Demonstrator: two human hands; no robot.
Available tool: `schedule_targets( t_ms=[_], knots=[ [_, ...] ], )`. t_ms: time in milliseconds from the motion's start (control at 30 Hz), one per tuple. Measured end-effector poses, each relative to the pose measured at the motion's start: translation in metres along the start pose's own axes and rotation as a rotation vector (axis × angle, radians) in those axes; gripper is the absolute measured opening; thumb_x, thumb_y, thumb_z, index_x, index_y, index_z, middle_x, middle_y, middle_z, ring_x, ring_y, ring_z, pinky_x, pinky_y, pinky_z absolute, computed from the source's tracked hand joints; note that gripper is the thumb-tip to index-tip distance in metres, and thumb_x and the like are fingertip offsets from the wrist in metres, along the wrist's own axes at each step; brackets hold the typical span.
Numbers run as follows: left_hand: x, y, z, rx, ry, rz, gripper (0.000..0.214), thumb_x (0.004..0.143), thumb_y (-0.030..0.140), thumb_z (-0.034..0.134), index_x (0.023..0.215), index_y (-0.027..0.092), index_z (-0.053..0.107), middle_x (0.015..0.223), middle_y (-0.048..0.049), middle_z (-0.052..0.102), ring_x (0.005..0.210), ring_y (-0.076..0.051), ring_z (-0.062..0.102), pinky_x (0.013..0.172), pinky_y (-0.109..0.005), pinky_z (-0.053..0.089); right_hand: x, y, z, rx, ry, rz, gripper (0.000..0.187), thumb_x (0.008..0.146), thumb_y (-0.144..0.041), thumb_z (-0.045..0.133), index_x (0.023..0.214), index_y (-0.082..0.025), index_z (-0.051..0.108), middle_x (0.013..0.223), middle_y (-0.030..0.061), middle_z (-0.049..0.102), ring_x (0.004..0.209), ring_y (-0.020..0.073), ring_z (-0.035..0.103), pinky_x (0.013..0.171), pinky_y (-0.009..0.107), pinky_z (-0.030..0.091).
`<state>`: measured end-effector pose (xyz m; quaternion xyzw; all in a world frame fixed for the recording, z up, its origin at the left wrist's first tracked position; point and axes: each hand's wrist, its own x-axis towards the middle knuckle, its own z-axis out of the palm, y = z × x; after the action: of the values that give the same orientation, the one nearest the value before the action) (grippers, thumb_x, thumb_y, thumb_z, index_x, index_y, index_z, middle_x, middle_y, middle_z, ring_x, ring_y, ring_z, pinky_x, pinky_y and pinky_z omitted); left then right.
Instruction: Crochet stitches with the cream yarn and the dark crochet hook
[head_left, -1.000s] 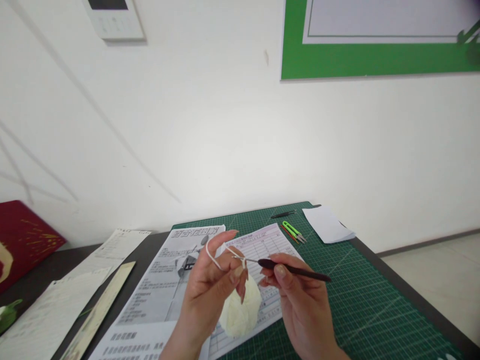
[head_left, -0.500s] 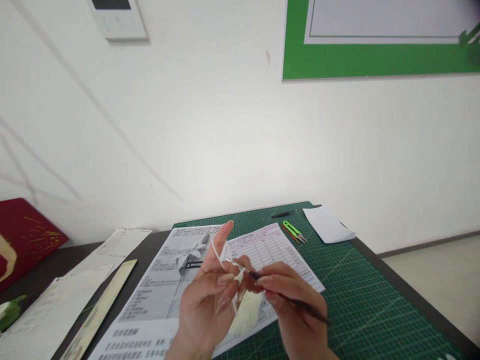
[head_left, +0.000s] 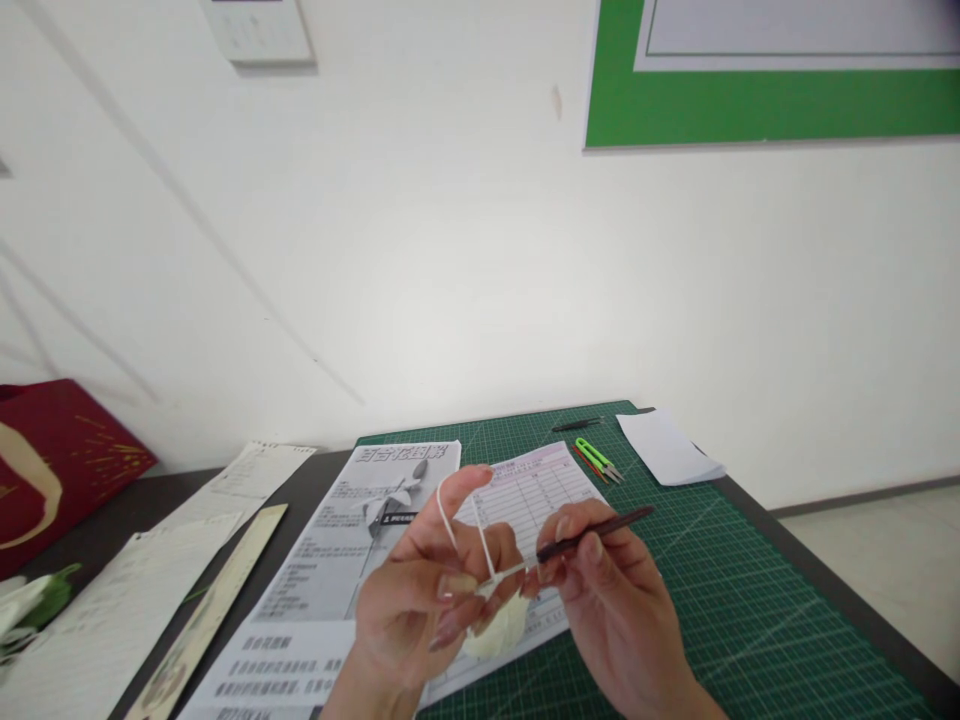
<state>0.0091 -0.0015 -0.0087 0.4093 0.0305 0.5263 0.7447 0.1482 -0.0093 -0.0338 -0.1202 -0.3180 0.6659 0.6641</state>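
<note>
My left hand [head_left: 420, 600] is raised over the printed sheets, fingers curled, with white yarn [head_left: 480, 540] looped over the extended forefinger and pinched lower down. A pale cream crocheted piece [head_left: 499, 630] hangs below those fingers. My right hand [head_left: 607, 590] pinches a dark crochet hook [head_left: 600, 530], whose handle points up to the right and whose tip meets the yarn between both hands.
A green cutting mat [head_left: 750, 600] covers the dark table. On it lie a printed instruction sheet [head_left: 352, 530], a pink form [head_left: 540, 490], green snips [head_left: 596, 458], a dark pen [head_left: 577, 425] and white paper [head_left: 667, 448]. A ruler [head_left: 217, 600] and a red bag [head_left: 52, 460] lie left.
The hook's handle swung from pointing down-right to pointing up-right. My left forefinger straightened and then bent again with the yarn on it. The camera shifted slightly.
</note>
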Motion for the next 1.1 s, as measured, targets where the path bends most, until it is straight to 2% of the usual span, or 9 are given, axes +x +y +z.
schedule_targets(
  t_ms=[133,267,500,800,967,1100],
  knots=[
    [-0.001,0.0,-0.002,-0.019,-0.038,0.0,0.056,0.068,0.011,0.051,0.121,0.024,0.06,0.047,0.0043,0.03,0.054,-0.013,0.031,0.064,-0.027,0.037,-0.001,-0.005,-0.001,-0.081,-0.01,-0.07,0.009,0.08,-0.028,0.069,0.078,-0.019,0.071,0.07,0.0008,0.064,0.065,0.01,0.062,0.061,0.019,0.053],
    [0.0,0.0,-0.002,-0.022,-0.074,0.021,0.056,0.068,0.011,0.051,0.122,0.022,0.06,0.047,0.0042,0.029,0.055,-0.013,0.033,0.061,-0.026,0.035,-0.001,-0.008,-0.003,-0.128,-0.054,-0.132,0.009,0.082,-0.027,0.066,0.082,-0.02,0.07,0.074,0.0008,0.062,0.067,0.0103,0.06,0.063,0.021,0.053],
    [0.0,0.0,-0.002,0.016,-0.058,0.025,0.055,0.069,0.012,0.053,0.123,0.022,0.059,0.044,0.005,0.029,0.054,-0.014,0.032,0.057,-0.028,0.029,-0.004,-0.01,-0.007,-0.238,-0.13,-0.229,0.011,0.087,-0.027,0.06,0.086,-0.021,0.068,0.076,0.0008,0.06,0.074,0.0119,0.059,0.067,0.024,0.05],
    [-0.001,0.0,-0.003,0.016,-0.034,0.025,0.054,0.071,0.013,0.05,0.124,0.018,0.058,0.043,0.0043,0.029,0.054,-0.014,0.029,0.056,-0.03,0.023,-0.006,-0.018,-0.01,-0.491,-0.249,-0.408,0.012,0.088,-0.025,0.055,0.093,-0.023,0.066,0.078,0.0042,0.066,0.075,0.0199,0.063,0.065,0.035,0.052],
    [0.0,0.0,-0.004,0.05,0.004,0.039,0.057,0.07,0.01,0.048,0.125,0.019,0.058,0.046,0.0031,0.031,0.057,-0.015,0.032,0.056,-0.031,0.023,-0.011,-0.026,-0.001,-0.716,-0.273,-0.613,0.014,0.089,-0.021,0.054,0.097,-0.022,0.066,0.075,0.0058,0.069,0.074,0.0215,0.067,0.065,0.037,0.055],
    [-0.001,0.001,-0.004,0.036,0.012,0.044,0.057,0.07,0.01,0.048,0.126,0.018,0.057,0.045,0.0035,0.03,0.056,-0.015,0.031,0.055,-0.03,0.023,-0.01,-0.023,0.003,-0.872,-0.328,-0.783,0.018,0.089,-0.018,0.053,0.102,-0.019,0.065,0.076,0.0085,0.072,0.069,0.0212,0.069,0.061,0.036,0.059]
  ],
)
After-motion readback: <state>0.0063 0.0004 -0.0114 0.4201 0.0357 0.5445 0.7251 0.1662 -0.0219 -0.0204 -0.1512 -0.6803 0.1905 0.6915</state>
